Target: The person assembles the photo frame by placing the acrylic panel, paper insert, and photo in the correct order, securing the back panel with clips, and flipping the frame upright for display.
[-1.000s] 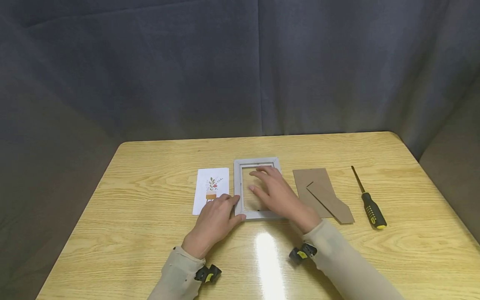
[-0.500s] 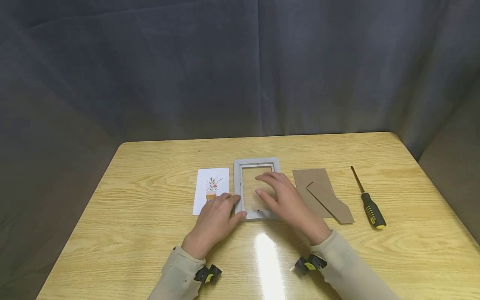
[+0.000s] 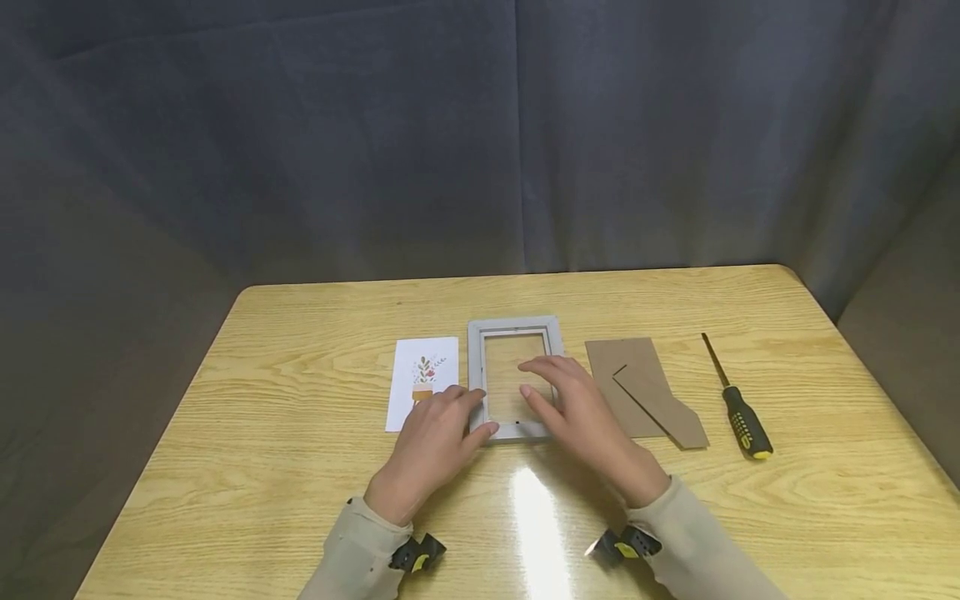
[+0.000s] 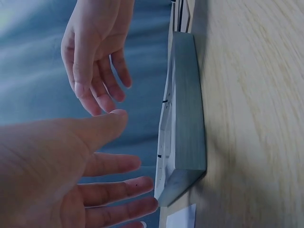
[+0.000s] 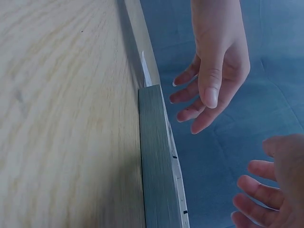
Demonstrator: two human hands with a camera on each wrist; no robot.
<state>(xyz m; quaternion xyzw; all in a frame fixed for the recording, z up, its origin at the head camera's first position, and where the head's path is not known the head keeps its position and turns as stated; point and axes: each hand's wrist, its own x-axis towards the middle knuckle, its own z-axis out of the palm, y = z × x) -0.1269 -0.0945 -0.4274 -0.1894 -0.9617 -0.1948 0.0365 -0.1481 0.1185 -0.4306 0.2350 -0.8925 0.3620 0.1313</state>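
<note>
**Both hands hovering at the grey picture frame**

Grey picture frame [image 3: 515, 379] is lying flat mid-table, back side up, opening showing the wood of the table [image 3: 300, 467] underneath.

Left hand [image 3: 431, 442] is sitting at the frame's 7 o'clock corner, fingers relaxed and extended, gripping nothing. Head view suggests fingertips at the frame's left rail; wrist views show the fingers off the frame, so can't confirm contact.

Right hand [image 3: 585, 417] is hanging over the frame's 4 o'clock area, fingers loosely spread, palm down, holding nothing. Wrist view shows it clear above the frame.

Printed card [image 3: 422, 382] with a plant picture is lying just beside the frame at 9 o'clock. Brown backing board [image 3: 637, 387] with its stand flap is lying at 3 o'clock, near. Black-and-yellow screwdriver [image 3: 738, 408] is lying further out at 3 o'clock, apart from the board.
</note>
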